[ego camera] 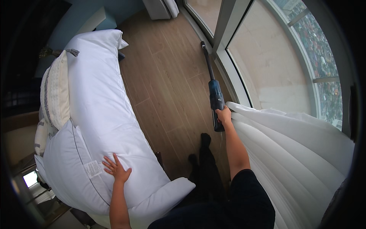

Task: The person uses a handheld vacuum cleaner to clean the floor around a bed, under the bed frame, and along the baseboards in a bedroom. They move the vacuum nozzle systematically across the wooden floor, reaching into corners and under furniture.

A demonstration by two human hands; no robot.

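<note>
My right hand (224, 115) grips the handle of a dark handheld vacuum cleaner (216, 91) with a blue-tinted section. Its narrow nozzle (203, 44) points away from me, down by the bottom track of the window. A thin cord (221, 143) hangs below the vacuum's rear end. Spread flat, my left hand (117, 169) rests on white bedding (100, 94) over a bed or daybed. Beside those fingers a white pillow (68, 160) carries a tag with writing (93, 169).
Wood-look floor planks (160, 71) run between the bed and a tall window frame (228, 34). A white curtain (274, 137) hangs close to my right arm. Patterned cushions (55, 88) with a tassel lean along the bed's left side. Light-coloured furniture (157, 10) stands at the far end.
</note>
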